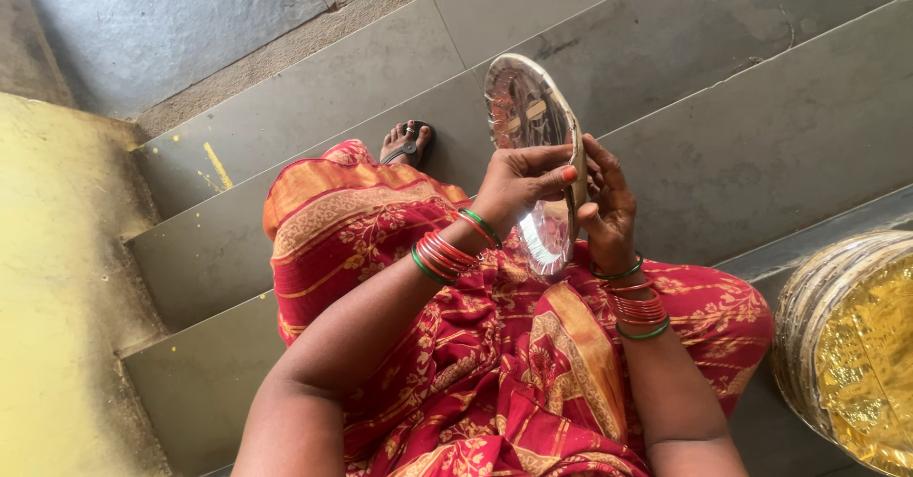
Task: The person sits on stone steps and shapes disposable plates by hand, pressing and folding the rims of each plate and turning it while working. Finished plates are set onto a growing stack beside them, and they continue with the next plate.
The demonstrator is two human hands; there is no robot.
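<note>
While seated on grey stone steps [761, 144], the person holds a round, shiny silver foil-laminated paper plate [529, 120] upright on edge above the lap, its mirrored face turned toward the left. Left hand [521, 184]: fingers closed on the plate's lower face and rim, thumb with an orange-painted nail pressed over the edge; wrist carries red and green bangles [445, 253]. Right hand [605, 206]: fingers curled against the plate's back and near edge, clamped on it from the opposite side, thumb close to the left thumb; wrist carries a matching set of red and green bangles [639, 308]. Plate position: between both hands, well clear of the steps, tilted slightly with its top leaning away. Lap: red sari with gold patterned border [456, 344], draped over both knees. One foot in a black sandal [409, 142] rests on a lower step beyond the knee. Stack of round gold and silver foil plates [851, 344]: standing at the right edge of the view, near the right elbow, apart from both hands. Yellow painted ledge [57, 277] runs along the left side of the steps.
</note>
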